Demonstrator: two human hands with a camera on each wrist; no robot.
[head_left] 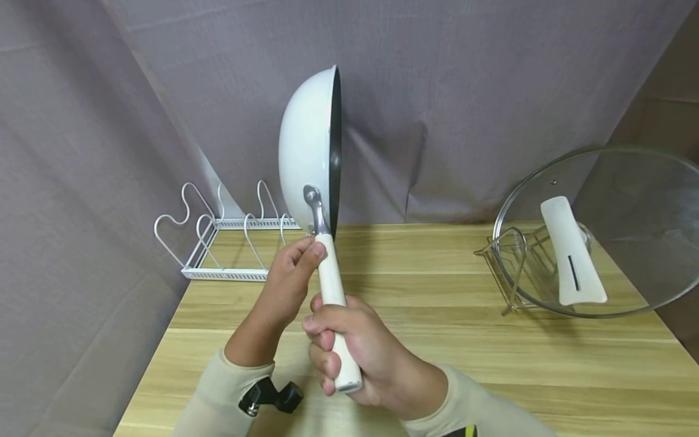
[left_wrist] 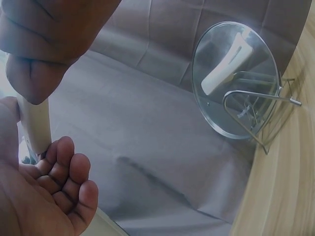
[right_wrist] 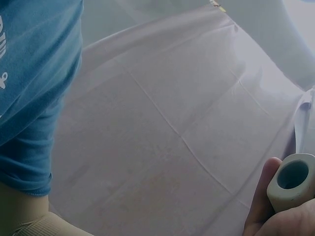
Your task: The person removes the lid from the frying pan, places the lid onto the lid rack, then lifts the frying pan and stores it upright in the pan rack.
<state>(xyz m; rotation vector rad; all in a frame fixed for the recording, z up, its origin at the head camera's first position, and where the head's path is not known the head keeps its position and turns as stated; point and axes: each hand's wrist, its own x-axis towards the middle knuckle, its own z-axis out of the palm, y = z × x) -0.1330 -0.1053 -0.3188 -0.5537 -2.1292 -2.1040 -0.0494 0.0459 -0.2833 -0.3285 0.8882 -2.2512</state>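
A white wok (head_left: pixel 307 142) with a dark inside stands on edge in the air, its opening facing right and its cream handle (head_left: pixel 330 273) slanting down towards me. My right hand (head_left: pixel 377 358) grips the lower half of that handle, fingers wrapped round it. Higher up, close to the metal bracket (head_left: pixel 317 206), my left hand (head_left: pixel 289 273) pinches the handle between thumb and fingers. In the right wrist view the handle's hollow end (right_wrist: pixel 290 189) pokes out of my right hand. Behind the wok's lower edge is a white wire rack (head_left: pixel 226 275), its right end hidden.
A large glass lid (head_left: pixel 524 176) with a cream grip (head_left: pixel 573 252) leans in a small metal wire stand (head_left: pixel 510 297) on the right of the wooden table (head_left: pixel 437 340). Grey cloth (head_left: pixel 480 91) hangs behind the table and along its left side.
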